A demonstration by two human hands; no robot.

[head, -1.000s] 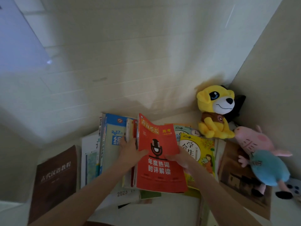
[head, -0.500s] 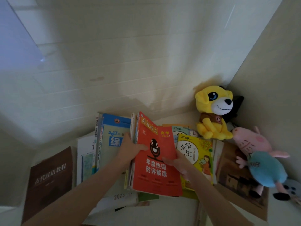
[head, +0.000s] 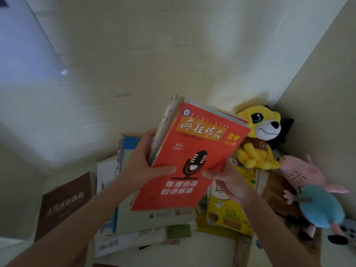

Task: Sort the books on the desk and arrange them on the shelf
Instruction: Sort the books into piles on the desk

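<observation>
Lifted the red book [head: 192, 157] off the pile [head: 154, 216] since a second before and brought it up to the middle of the frame, tilted, top edge leaning to the right. Carried several thinner books pressed behind it, edges showing along its left side and top.

Left the brown book [head: 65, 201] flat at the lower left, just beside the pile. Left the blue-covered book [head: 131, 143] on the pile too, partly hidden behind the raised arm.

Gripped the left edge of the red book with the left hand [head: 142, 166], thumb laid across the cover beside the microphone drawing, fingers curled round behind. Held the book clear above the pile, in front of the pale wall. Pinched its lower right edge with the right hand [head: 229, 182], thumb on the cover, fingers underneath and mostly out of sight.

Uncovered more of the yellow book [head: 227, 214], flat at the lower right of centre. Left the yellow plush dog [head: 258, 143] seated in the corner at the right, partly behind the red book's top corner. Left the pink plush in blue [head: 316, 199] lying at the far right, on a brown board [head: 275, 191].
</observation>
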